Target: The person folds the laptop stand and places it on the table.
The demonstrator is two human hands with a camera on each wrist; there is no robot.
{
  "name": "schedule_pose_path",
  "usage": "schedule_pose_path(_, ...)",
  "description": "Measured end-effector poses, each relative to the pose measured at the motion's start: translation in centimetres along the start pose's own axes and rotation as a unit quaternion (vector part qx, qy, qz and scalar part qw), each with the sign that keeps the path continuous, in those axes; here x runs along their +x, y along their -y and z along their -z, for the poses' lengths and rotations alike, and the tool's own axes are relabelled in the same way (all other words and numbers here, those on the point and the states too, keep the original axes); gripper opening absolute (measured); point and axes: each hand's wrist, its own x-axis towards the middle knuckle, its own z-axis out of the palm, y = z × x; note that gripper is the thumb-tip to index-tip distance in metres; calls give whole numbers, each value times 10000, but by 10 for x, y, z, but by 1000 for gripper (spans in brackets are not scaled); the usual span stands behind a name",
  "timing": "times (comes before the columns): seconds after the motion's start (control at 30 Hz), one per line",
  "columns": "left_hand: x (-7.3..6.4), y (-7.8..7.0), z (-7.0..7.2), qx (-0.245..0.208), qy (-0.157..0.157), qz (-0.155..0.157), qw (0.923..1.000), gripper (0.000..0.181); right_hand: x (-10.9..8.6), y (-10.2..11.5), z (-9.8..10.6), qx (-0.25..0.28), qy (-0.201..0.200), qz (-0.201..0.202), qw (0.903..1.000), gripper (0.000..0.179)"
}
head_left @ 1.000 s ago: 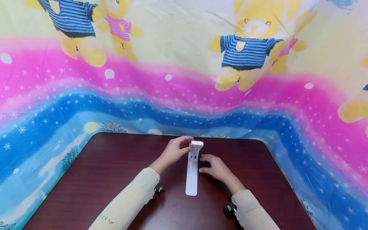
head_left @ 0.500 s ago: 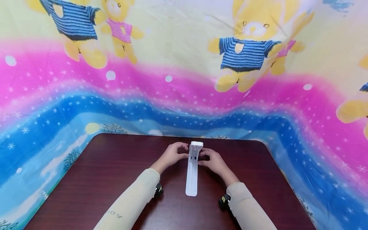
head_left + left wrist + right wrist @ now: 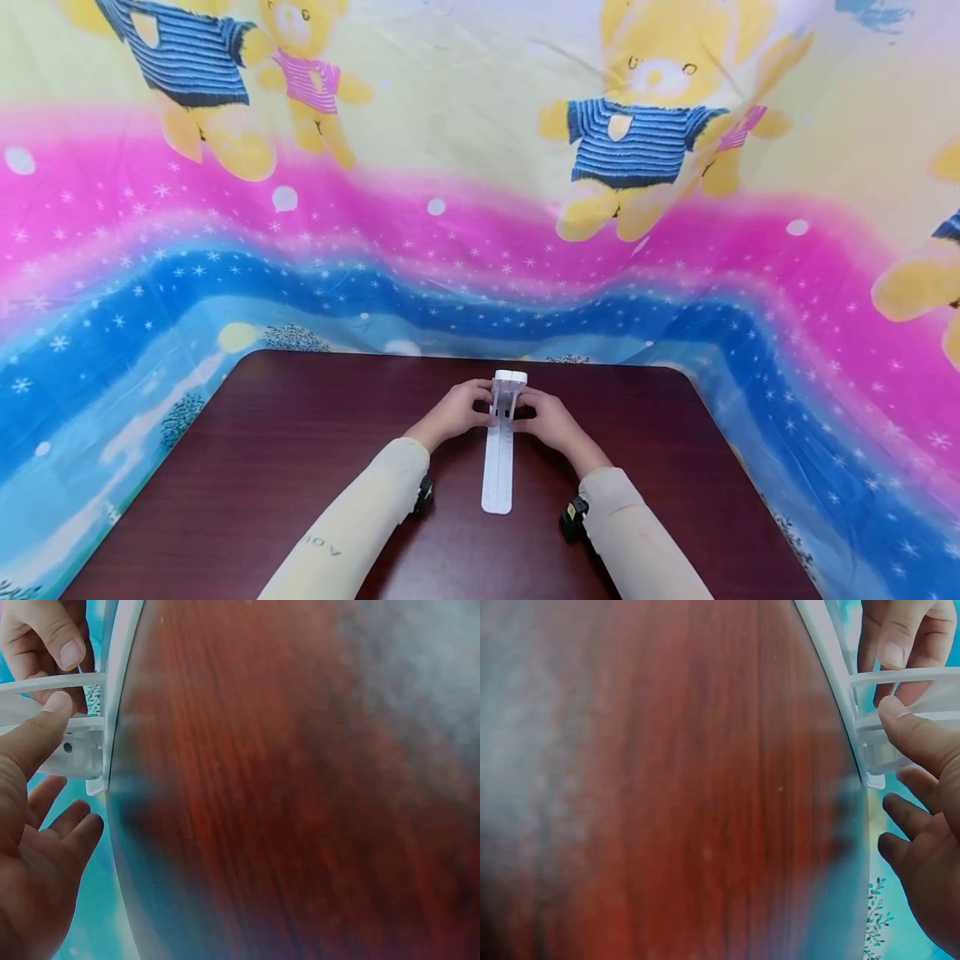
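A white L-shaped stand has a long strip lying flat on the table and an upright part at its far end. A seam runs along the strip. On the upright's left side, my left hand holds on, its thumb against the white plastic and its index finger partly hidden behind. My right hand grips the right side, with its thumb on the near face. In both wrist views the lower fingers of the near hand are spread apart from the stand.
The dark reddish-brown table has rounded far corners. Behind it hangs a cloth printed with bears and snowflakes. Each sleeved forearm carries a small black wrist camera.
My right hand has come up and in to the stand's right side. My left hand has slid down from the upright's top to its lower left side. The stand stays in place.
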Motion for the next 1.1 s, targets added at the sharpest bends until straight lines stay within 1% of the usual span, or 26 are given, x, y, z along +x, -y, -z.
schedule_pose_path(0.1,2,0,-1,136,140,15,9998,16,1,0,-1,-26,61,-97,9999,25)
schedule_pose_path(0.33,5,3,-3,482,326,211,9981,19,5,1,-1,-95,156,-241,9995,17)
schedule_pose_path(0.47,6,4,-4,686,366,229,9967,16,6,1,-3,-119,202,-318,9992,16)
schedule_pose_path(0.67,2,1,-7,798,369,167,9960,6,2,-1,-8,-143,280,-436,9986,13)
schedule_pose_path(0.77,-1,-2,-7,834,344,149,9958,4,0,2,-10,-242,281,-375,9986,10)
schedule_pose_path(1.0,-6,-7,-7,799,267,138,9964,6,-4,10,-10,-752,125,64,9971,5)
schedule_pose_path(1.1,-7,-7,-10,808,259,172,9962,5,-6,10,-12,-877,80,107,9961,5)
